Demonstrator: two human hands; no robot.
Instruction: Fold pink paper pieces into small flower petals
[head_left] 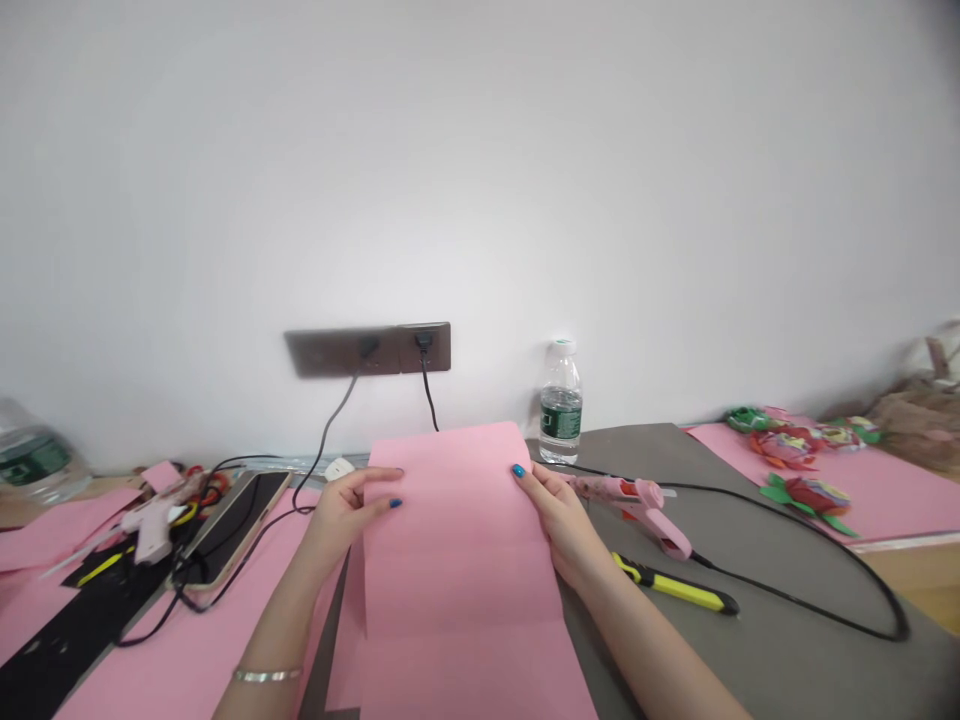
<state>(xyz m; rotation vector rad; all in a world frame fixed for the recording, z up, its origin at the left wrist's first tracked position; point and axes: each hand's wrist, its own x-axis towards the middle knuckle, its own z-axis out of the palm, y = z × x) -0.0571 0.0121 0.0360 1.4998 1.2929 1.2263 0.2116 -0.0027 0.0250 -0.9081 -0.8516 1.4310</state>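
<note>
A long pink paper sheet (457,560) with fold creases across it is held up in front of me over the table. My left hand (346,512) pinches its left edge, thumb on top. Gripping the right edge is my right hand (559,520), whose blue-nailed thumb lies on the paper. A pink glue gun (634,500) and a yellow-and-black utility knife (675,585) lie just right of my right hand on the grey mat (750,640).
A water bottle (560,405) stands by the wall under a dark socket strip (367,350) with cables plugged in. Left lie a phone (232,530), a second glue gun (154,525) and pink sheets (187,650). Paper flowers (802,465) sit at the right.
</note>
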